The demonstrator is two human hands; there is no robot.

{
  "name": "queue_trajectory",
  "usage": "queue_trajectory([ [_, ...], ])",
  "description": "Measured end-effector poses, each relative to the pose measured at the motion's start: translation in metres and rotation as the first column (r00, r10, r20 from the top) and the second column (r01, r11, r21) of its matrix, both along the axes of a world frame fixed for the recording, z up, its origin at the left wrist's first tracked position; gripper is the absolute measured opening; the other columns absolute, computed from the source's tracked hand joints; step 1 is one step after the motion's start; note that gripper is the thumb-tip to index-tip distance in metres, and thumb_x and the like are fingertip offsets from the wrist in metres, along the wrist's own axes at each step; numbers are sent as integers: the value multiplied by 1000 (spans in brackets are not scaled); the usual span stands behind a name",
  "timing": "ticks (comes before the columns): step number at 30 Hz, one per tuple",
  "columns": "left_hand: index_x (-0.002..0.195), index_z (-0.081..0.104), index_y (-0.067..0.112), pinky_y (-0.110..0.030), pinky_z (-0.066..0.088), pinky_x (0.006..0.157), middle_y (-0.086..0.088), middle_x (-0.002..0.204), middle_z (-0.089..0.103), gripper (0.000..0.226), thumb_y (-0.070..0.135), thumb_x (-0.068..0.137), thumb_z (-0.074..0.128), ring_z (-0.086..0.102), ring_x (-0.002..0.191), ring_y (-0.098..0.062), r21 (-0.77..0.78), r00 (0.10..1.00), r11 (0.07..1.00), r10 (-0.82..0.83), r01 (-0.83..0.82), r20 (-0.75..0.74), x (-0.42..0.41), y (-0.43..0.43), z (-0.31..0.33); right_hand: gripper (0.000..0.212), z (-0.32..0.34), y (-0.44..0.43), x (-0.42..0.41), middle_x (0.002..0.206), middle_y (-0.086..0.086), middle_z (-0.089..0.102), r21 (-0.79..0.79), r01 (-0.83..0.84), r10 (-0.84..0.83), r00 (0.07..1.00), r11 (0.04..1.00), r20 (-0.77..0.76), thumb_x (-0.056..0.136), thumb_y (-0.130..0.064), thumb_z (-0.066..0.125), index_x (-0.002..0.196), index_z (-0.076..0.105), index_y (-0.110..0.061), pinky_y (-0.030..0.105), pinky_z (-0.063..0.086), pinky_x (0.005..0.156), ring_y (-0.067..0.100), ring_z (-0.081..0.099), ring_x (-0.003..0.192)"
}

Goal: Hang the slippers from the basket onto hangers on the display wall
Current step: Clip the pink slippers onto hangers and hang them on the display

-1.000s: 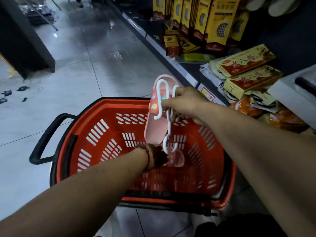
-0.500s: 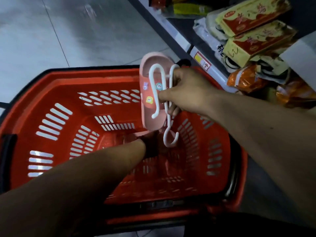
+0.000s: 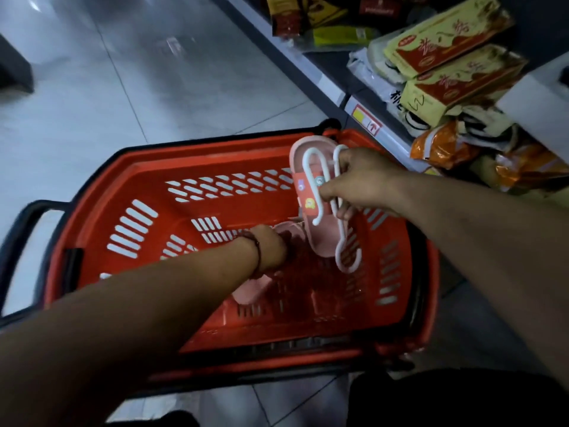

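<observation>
Pink slipper [image 3: 311, 208] upright, right hand [image 3: 360, 183] gripping

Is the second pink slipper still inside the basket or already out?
Inside. The second slipper lies on the basket floor, under the left hand.

Pink slipper [image 3: 311, 211] with white hanger [image 3: 335, 211] upright over red basket [image 3: 129, 192]; second pink slipper [image 3: 251, 291] on basket floor.
</observation>
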State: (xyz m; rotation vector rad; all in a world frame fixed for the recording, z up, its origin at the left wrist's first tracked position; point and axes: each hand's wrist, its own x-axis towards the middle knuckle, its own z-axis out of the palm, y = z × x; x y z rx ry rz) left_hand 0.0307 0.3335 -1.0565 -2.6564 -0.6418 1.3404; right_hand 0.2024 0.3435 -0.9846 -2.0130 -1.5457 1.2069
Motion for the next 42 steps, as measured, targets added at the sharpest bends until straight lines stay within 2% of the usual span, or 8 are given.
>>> queue_trajectory([
  [2,136,48,14,-39,48,70,-9,133,54,62,33,82,71,63,107,-33,48,989,994,94,-100,117,-22,-6,9,11,13,-2,-4,71,18,72,1,13,-13,999,1000,-36,81,-6,71,81,61,-6,25,52,44,26,69,51],
  [5,148,27,11,-40,50,80,-9,141,45,91,42,77,74,60,109,-35,49,964,984,158,-172,214,-50,-22,40,15,32,-4,-12,73,21,73,41,53,-48,993,998,-112,79,-7,73,89,63,-2,27,52,49,28,71,54],
  [8,144,31,17,-40,50,77,-5,134,46,84,39,75,74,61,107,-33,98,935,970,183,-221,303,-73,-43,79,24,54,-11,-22,76,25,73,58,128,-112,967,990,-227,77,-7,73,96,64,5,36,56,57,29,68,53],
  [17,128,41,29,-42,52,67,1,122,43,57,11,78,62,62,93,-31,147,816,869,367,-472,446,-128,-87,139,22,103,-44,-60,54,15,60,78,348,-254,802,934,-540,68,-6,75,86,64,-1,23,39,42,20,49,39],
  [24,134,38,31,-41,54,61,3,125,40,68,4,77,64,62,88,-28,193,788,838,364,-510,497,-134,-89,130,13,116,-48,-74,54,14,62,203,440,-246,764,875,-597,73,-10,68,83,64,-3,25,43,45,21,52,38],
  [30,137,38,30,-37,50,63,0,137,35,65,2,82,59,58,100,-28,205,878,929,193,-307,438,-117,-88,130,27,118,-38,-73,76,17,73,306,490,-206,742,816,-638,76,-9,71,99,67,3,28,53,49,23,63,50],
  [35,144,33,32,-37,50,69,0,144,32,71,4,84,58,56,107,-28,255,860,943,56,-213,508,-102,-82,137,21,108,-30,-75,75,6,73,487,368,-187,906,792,-381,82,-16,70,102,66,-13,29,58,51,18,71,52],
  [42,136,33,37,-33,36,56,5,126,37,69,15,77,63,57,93,-25,131,710,913,203,-386,674,-138,-69,137,17,98,-21,-59,65,16,67,310,461,-302,844,832,-442,82,-13,71,94,66,-2,23,45,42,21,59,42],
])
